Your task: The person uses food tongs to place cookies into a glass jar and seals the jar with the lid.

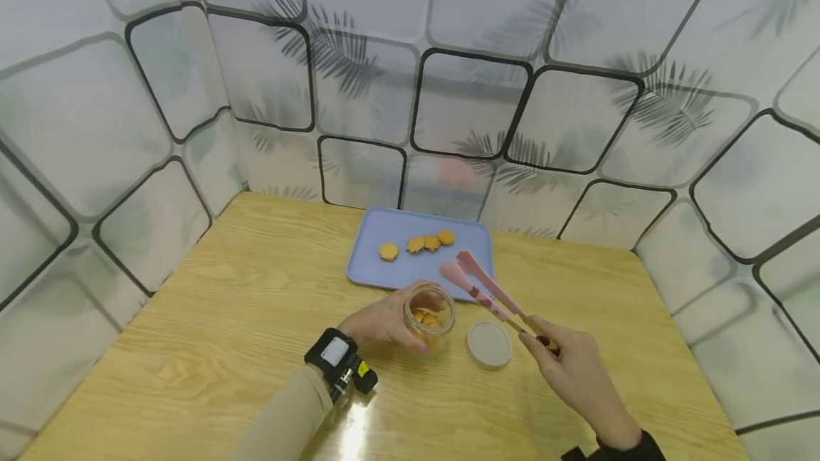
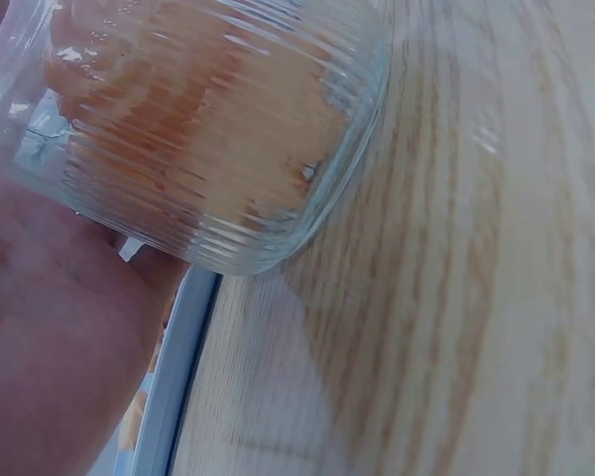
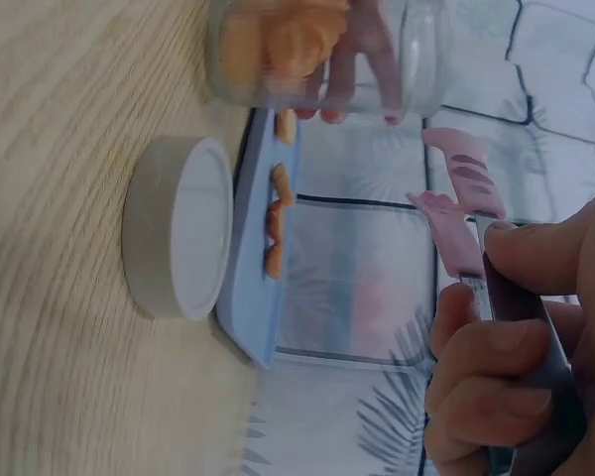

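Note:
My left hand point(image 1: 387, 319) grips a ribbed glass jar point(image 1: 438, 336) that holds several orange-brown cookies point(image 2: 169, 119); its open mouth faces up toward the head view. In the right wrist view the left fingers show through the jar's glass. My right hand point(image 1: 573, 368) holds pink-tipped tongs point(image 1: 490, 295) by their dark handle, thumb on one side and fingers curled round the other. The tongs' pink tips point(image 3: 456, 178) stand slightly apart with nothing between them, beyond the jar's right side. Several scalloped cookies point(image 1: 388, 252) lie on a blue tray point(image 1: 378, 274) behind the jar.
A round white lid point(image 1: 489, 345) lies on the wooden table point(image 1: 256, 283) between the jar and my right hand. Behind the tray rises a patterned cloth wall point(image 1: 365, 91), which also closes in the left and right sides.

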A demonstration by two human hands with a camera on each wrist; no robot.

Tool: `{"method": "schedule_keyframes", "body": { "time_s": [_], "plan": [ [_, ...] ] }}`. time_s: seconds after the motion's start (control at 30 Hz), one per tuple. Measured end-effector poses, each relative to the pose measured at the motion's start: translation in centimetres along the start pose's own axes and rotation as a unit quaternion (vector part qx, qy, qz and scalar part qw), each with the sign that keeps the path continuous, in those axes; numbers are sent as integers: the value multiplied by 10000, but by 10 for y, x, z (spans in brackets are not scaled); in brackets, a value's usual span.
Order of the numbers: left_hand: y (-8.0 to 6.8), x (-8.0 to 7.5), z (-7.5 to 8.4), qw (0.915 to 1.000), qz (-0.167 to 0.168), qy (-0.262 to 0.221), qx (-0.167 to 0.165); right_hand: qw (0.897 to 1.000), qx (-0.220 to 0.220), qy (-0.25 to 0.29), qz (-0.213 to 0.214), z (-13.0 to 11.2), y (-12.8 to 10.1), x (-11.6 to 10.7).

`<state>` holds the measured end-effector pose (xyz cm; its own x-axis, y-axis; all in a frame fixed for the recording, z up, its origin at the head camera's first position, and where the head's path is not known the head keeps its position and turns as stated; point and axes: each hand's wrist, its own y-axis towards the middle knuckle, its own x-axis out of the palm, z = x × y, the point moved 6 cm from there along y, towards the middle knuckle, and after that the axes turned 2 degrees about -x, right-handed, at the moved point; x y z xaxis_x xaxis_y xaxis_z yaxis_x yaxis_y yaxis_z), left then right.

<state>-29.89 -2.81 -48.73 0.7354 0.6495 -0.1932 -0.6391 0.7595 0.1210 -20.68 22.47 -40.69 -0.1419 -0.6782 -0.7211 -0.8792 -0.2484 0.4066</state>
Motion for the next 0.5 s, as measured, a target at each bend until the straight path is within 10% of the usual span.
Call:
{"method": "schedule_keyframes", "body": {
  "time_s": [0.2, 0.5],
  "plan": [
    [-2, 0, -1, 9998, 55, 44, -177, 9956, 389, -284, -809, 22, 30, 34],
    [-3, 0, 3, 9999, -45, 107, -62, 9899, -287, -706, -1193, 25, 73, 84]
  ]
}}
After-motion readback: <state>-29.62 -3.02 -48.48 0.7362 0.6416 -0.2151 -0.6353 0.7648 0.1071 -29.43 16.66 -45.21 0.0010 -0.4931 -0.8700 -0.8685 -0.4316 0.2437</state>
